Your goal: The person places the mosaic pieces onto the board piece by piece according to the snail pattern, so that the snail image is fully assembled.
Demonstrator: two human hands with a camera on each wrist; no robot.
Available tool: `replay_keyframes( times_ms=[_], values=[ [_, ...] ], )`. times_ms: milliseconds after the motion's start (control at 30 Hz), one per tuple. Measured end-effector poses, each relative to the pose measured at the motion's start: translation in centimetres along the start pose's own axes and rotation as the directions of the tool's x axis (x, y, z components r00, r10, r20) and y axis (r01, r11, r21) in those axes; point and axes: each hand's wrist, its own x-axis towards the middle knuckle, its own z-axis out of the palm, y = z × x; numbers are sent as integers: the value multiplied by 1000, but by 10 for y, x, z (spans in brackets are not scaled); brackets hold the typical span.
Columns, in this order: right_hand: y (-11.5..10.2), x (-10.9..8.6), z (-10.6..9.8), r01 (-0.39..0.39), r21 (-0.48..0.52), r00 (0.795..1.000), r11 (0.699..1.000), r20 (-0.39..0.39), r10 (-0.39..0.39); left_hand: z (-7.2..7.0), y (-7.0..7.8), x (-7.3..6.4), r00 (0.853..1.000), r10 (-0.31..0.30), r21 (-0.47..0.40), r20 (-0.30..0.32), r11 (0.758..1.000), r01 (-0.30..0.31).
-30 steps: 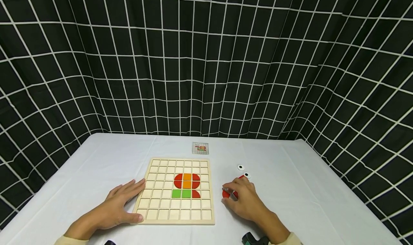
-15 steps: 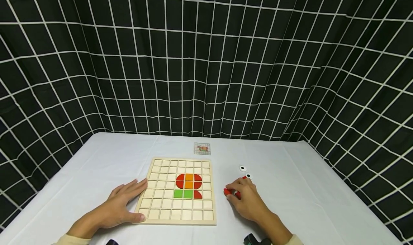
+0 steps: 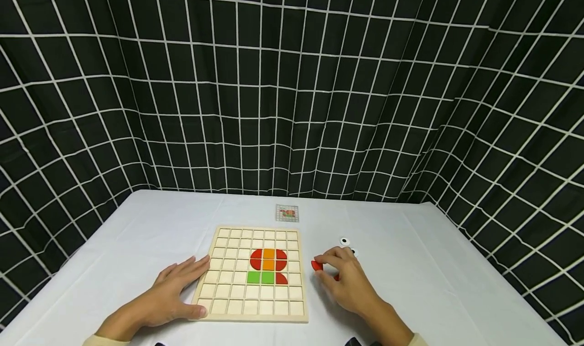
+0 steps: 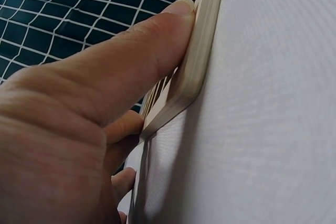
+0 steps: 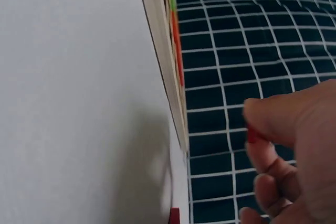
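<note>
One pale wooden gridded board (image 3: pixel 251 317) and one small printed card (image 3: pixel 287 213) are counted on the white-covered tabletop (image 3: pixel 424 285). In the board, two green square tiles (image 3: pixel 253 277), two orange square tiles (image 3: pixel 269 254) and five red quarter-round tiles (image 3: pixel 281 279) are shown. Nearby, two white discs with black centres (image 3: pixel 344 241) are seen. One loose red piece (image 3: pixel 317 266) is held by one of two bare hands (image 3: pixel 349 282); at least one other red piece (image 3: pixel 336 277) is partly hidden.

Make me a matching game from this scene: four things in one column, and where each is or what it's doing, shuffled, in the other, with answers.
1. left hand
2. right hand
3. small patterned card
4. green squares

A. beyond the far edge of the board
B. in the board's grid
C. touching the board's left side
D. pinching a red piece

Pairs: 1-C, 2-D, 3-A, 4-B
</note>
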Motion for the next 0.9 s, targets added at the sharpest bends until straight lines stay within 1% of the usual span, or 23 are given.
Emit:
replay_keyframes(
  times_ms=[100, 367, 533, 700, 900],
  values=[
    [-6, 3, 0, 34, 2, 999, 999, -18, -34, 1, -1, -1, 1000, 4, 10, -1, 1000, -4],
    [-28, 20, 1, 29, 17, 998, 999, -52, -28, 0, -1, 0, 1000, -6, 12, -2, 1000, 6],
    [-40, 30, 5, 47, 59, 998, 997, -46, -45, 1, -1, -1, 1000, 2, 10, -3, 1000, -2],
    [-52, 37, 13, 44, 101, 998, 994, -37, -41, 2, -1, 1, 1000, -10, 7, 2, 1000, 9],
    [-67, 46, 23, 113, 168, 993, 979, -57, -104, 1, -1, 0, 1000, -26, 5, 3, 1000, 26]
  ],
)
